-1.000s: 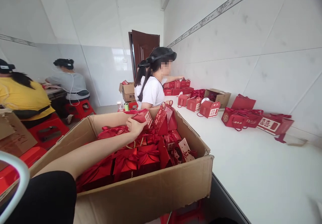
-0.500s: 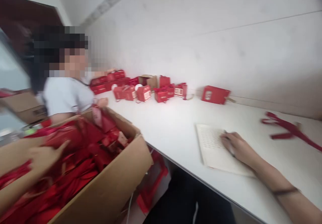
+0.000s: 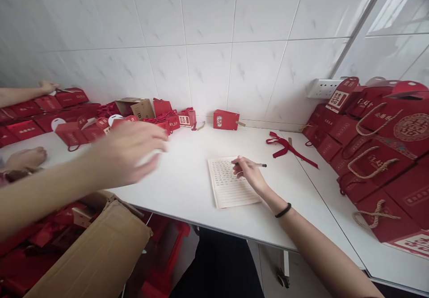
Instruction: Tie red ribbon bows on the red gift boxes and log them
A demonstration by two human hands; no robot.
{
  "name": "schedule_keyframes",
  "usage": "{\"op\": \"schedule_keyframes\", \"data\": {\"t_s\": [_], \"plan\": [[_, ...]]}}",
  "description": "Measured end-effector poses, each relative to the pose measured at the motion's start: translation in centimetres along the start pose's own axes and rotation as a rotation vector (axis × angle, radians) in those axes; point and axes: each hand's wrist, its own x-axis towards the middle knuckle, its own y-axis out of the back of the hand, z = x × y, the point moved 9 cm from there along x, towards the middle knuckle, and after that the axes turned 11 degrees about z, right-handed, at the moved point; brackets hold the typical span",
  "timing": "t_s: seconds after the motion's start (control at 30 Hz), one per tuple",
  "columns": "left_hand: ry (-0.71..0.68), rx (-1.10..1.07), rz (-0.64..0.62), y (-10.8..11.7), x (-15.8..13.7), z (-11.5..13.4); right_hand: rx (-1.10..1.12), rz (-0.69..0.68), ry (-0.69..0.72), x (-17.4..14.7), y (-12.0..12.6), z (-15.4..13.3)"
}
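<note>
My right hand (image 3: 250,173) grips a dark-capped pen (image 3: 261,165) over the ruled notepad (image 3: 234,196), which carries rows of handwriting on its upper part. Blurred by motion, my left hand (image 3: 132,150) is in the air above the table's left side, its fingers stretched out and the thumb apart. Nothing shows in it. Below that forearm stands a cardboard box (image 3: 97,249) full of red paper packages (image 3: 47,233). Behind my left hand are small red gift boxes (image 3: 69,132), partly covered by it.
Red gift bags with rope handles (image 3: 378,164) are stacked at the right, near a wall socket (image 3: 323,88). A red ribbon (image 3: 284,146) and a red box (image 3: 225,120) lie on the white table (image 3: 187,177). At far left, another person's hands (image 3: 28,157) are by more red boxes.
The view has swung right. My left hand has come out of the cardboard box and up over the table. My right hand stays at the notepad with the pen.
</note>
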Motion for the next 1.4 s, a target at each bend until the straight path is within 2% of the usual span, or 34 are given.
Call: {"op": "schedule_keyframes", "data": {"t_s": [0.07, 0.1, 0.13, 0.17, 0.2, 0.23, 0.27, 0.33, 0.43, 0.53, 0.63, 0.83, 1.2, 1.4], "plan": [[-0.377, 0.026, -0.242, -7.9, 1.2, 5.0, -0.031, -0.001, -0.026, -0.3, -0.4, 0.5], [-0.472, 0.028, -0.321, -12.0, 1.6, 6.5, -0.048, 0.009, -0.032, -0.5, -0.4, 0.8], [-0.483, 0.027, -0.353, -15.8, 2.2, 7.1, -0.06, 0.019, -0.041, -0.6, -0.3, 1.1], [-0.41, -0.017, -0.358, -19.3, 2.9, 7.1, -0.072, 0.024, -0.057, -0.7, -0.3, 1.5], [-0.296, -0.089, -0.336, -22.2, 3.5, 6.7, -0.083, 0.026, -0.073, -0.8, -0.2, 2.0], [-0.247, -0.116, -0.324, -24.7, 3.6, 6.4, -0.093, 0.026, -0.087, -0.9, -0.2, 2.3], [-0.184, -0.149, -0.312, -26.7, 3.4, 5.8, -0.103, 0.022, -0.095, -0.9, -0.2, 2.6], [-0.093, -0.201, -0.31, -29.3, 2.5, 4.5, -0.124, 0.011, -0.083, -0.9, -0.3, 2.8], [0.009, -0.298, -0.359, -30.5, 0.9, 2.8, -0.165, 0.031, -0.008, -0.7, 0.0, 2.4], [0.012, -0.387, -0.376, -30.2, 0.3, 2.6, -0.216, 0.053, 0.037, -0.8, 0.4, 1.8], [-0.023, -0.373, -0.343, -29.9, 0.5, 2.9, -0.271, 0.023, 0.024, -1.1, 0.3, 1.7], [0.014, -0.411, -0.35, -30.2, 0.4, 2.9, -0.373, -0.039, 0.018, -1.5, -0.2, 1.8], [0.02, -0.424, -0.34, -30.1, 0.5, 3.0, -0.445, -0.019, 0.048, -1.4, 0.0, 1.6], [0.015, -0.419, -0.323, -30.2, 0.5, 3.0, -0.429, -0.016, -0.004, -1.5, 0.2, 1.9]]}}
